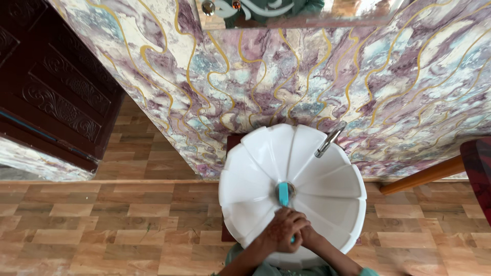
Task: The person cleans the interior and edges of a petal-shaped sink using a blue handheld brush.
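hands meet over one white scalloped basin: i count two, my left hand on top, its fingers closed round one teal brush handle. the right hand lies under it, so i cannot tell its grip. the brush head sits at the drain, just beyond the fingers. one chrome tap stands further beyond, to the right.

My two hands meet low in front of me, both forearms rising from the bottom edge and angling inward. My left hand lies on top, fingers curled shut in a tight grip; my right hand is tucked beneath and beside it, mostly covered, its wrist bent toward the left.
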